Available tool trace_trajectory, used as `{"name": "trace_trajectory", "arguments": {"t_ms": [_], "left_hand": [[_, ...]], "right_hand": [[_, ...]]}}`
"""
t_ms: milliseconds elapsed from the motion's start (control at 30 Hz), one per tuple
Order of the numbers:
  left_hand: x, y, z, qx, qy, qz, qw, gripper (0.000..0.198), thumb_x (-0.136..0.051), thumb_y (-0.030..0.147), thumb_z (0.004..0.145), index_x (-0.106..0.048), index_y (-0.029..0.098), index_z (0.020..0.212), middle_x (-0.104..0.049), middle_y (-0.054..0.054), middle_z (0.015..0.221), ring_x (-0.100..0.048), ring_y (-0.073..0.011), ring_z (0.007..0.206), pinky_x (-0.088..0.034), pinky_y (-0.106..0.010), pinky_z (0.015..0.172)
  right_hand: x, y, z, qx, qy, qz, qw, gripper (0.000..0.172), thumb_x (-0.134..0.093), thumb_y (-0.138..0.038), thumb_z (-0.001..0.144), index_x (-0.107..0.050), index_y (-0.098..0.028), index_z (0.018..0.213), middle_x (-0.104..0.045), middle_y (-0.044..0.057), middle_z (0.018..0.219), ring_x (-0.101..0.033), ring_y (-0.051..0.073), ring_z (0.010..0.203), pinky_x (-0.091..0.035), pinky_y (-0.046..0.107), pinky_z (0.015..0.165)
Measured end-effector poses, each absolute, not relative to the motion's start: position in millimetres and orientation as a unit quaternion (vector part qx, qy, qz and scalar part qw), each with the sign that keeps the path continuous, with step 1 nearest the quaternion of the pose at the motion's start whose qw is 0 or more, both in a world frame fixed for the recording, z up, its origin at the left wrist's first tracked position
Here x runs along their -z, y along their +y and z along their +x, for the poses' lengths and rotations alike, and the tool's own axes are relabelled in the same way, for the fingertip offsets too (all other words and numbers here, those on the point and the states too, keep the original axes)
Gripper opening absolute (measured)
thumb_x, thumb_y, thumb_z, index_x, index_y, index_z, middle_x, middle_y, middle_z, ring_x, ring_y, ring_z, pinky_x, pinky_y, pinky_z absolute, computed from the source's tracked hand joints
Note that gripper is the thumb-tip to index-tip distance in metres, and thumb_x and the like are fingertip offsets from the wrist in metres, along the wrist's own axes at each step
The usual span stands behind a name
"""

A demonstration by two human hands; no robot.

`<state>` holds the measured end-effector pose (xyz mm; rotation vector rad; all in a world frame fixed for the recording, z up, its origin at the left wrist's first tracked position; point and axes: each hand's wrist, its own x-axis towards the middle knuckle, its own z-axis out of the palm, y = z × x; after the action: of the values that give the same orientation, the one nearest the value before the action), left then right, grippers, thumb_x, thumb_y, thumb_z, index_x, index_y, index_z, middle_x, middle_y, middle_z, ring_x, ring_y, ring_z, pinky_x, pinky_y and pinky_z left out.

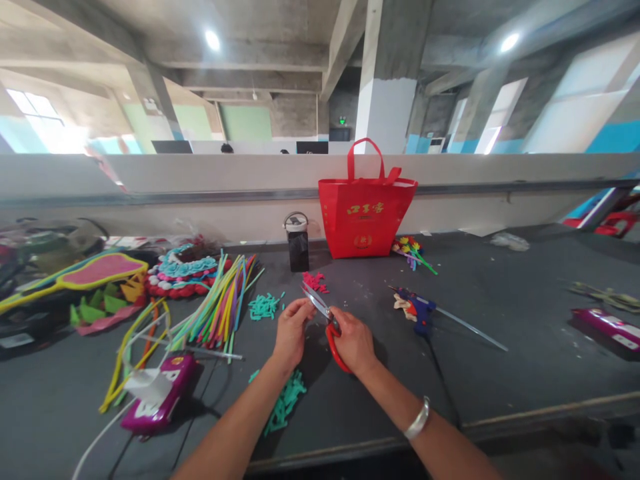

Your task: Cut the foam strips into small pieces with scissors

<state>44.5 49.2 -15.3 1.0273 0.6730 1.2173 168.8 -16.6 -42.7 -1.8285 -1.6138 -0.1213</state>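
In my right hand [353, 339] is a pair of scissors [334, 337] with red handles, its blades pointing up and left. My left hand [293, 328] is closed in a pinch beside the blades; what its fingertips hold is too small to make out. Just past the blade tips lies a small heap of red-pink pieces [316, 283]. Teal cut pieces [264, 307] form one pile left of my left hand. A second teal pile [285, 402] lies nearer me, partly hidden by my left forearm.
A bundle of coloured pipe cleaners [233, 300] lies at left, near a purple power strip [167, 393] with a white plug. A dark bottle [298, 243] and a red bag [367, 217] stand behind. To the right are a blue glue gun [417, 310] and craft flowers [413, 250].
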Motion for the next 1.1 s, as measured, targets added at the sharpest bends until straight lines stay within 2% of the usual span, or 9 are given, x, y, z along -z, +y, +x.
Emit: {"name": "trace_trajectory", "arguments": {"t_ms": [133, 267, 433, 567, 733, 867, 1100], "left_hand": [[12.9, 48.6, 44.5, -0.532, 0.301, 0.447, 0.653, 0.017, -0.073, 0.031, 0.064, -0.066, 0.016, 0.069, -0.056, 0.001, 0.064, -0.048, -0.0099, 0.061, -0.039, -0.022, 0.065], [14.1, 48.7, 44.7, -0.514, 0.296, 0.43, 0.68, 0.017, -0.073, 0.03, 0.066, -0.066, 0.017, 0.072, -0.056, 0.002, 0.064, -0.047, -0.0086, 0.059, -0.037, -0.021, 0.062], [18.0, 47.7, 45.9, -0.468, 0.303, 0.45, 0.697, 0.017, -0.071, 0.031, 0.065, -0.065, 0.017, 0.071, -0.055, 0.003, 0.059, -0.047, -0.009, 0.056, -0.035, -0.021, 0.058], [19.9, 46.6, 46.9, -0.446, 0.307, 0.488, 0.684, 0.013, -0.068, 0.029, 0.065, -0.064, 0.017, 0.068, -0.054, 0.002, 0.056, -0.047, -0.0102, 0.055, -0.035, -0.022, 0.058], [23.3, 45.9, 48.6, -0.395, 0.295, 0.549, 0.675, 0.01, -0.065, 0.026, 0.066, -0.063, 0.017, 0.065, -0.053, 0.002, 0.054, -0.046, -0.011, 0.055, -0.034, -0.023, 0.059], [26.2, 46.2, 50.1, -0.381, 0.299, 0.591, 0.644, 0.017, -0.066, 0.03, 0.068, -0.06, 0.016, 0.06, -0.051, 0.002, 0.052, -0.043, -0.0105, 0.054, -0.032, -0.023, 0.058], [24.6, 44.4, 51.7, -0.367, 0.305, 0.597, 0.645, 0.011, -0.064, 0.027, 0.067, -0.065, 0.016, 0.064, -0.051, 0.003, 0.051, -0.04, -0.0098, 0.051, -0.03, -0.023, 0.055]], "right_hand": [[46.0, -14.7, 170.9, 0.031, -0.614, -0.699, 0.365, 0.035, -0.052, -0.015, 0.079, -0.061, -0.025, 0.112, -0.067, 0.001, 0.081, -0.063, 0.015, 0.071, -0.043, 0.021, 0.067], [47.4, -11.5, 176.5, 0.023, -0.587, -0.679, 0.44, 0.031, -0.05, -0.021, 0.082, -0.061, -0.021, 0.111, -0.069, 0.003, 0.087, -0.064, 0.016, 0.075, -0.045, 0.023, 0.071], [42.6, -11.0, 182.4, 0.002, -0.548, -0.681, 0.486, 0.034, -0.049, -0.031, 0.085, -0.062, -0.018, 0.113, -0.069, 0.003, 0.075, -0.063, 0.014, 0.062, -0.046, 0.022, 0.063], [38.5, -12.5, 182.5, -0.019, -0.549, -0.648, 0.528, 0.037, -0.051, -0.035, 0.085, -0.06, -0.017, 0.117, -0.071, 0.005, 0.085, -0.064, 0.014, 0.068, -0.049, 0.023, 0.068], [37.8, -11.1, 180.7, -0.078, -0.542, -0.598, 0.586, 0.042, -0.055, -0.032, 0.083, -0.055, -0.017, 0.122, -0.069, 0.004, 0.09, -0.064, 0.013, 0.073, -0.051, 0.024, 0.073], [38.9, -8.5, 180.8, -0.131, -0.559, -0.559, 0.598, 0.041, -0.056, -0.029, 0.082, -0.054, -0.017, 0.12, -0.068, 0.003, 0.092, -0.065, 0.013, 0.08, -0.051, 0.026, 0.079], [42.9, -4.5, 183.7, -0.147, -0.554, -0.548, 0.609, 0.034, -0.051, -0.025, 0.08, -0.058, -0.017, 0.112, -0.066, 0.004, 0.098, -0.062, 0.013, 0.077, -0.051, 0.026, 0.076]]}}
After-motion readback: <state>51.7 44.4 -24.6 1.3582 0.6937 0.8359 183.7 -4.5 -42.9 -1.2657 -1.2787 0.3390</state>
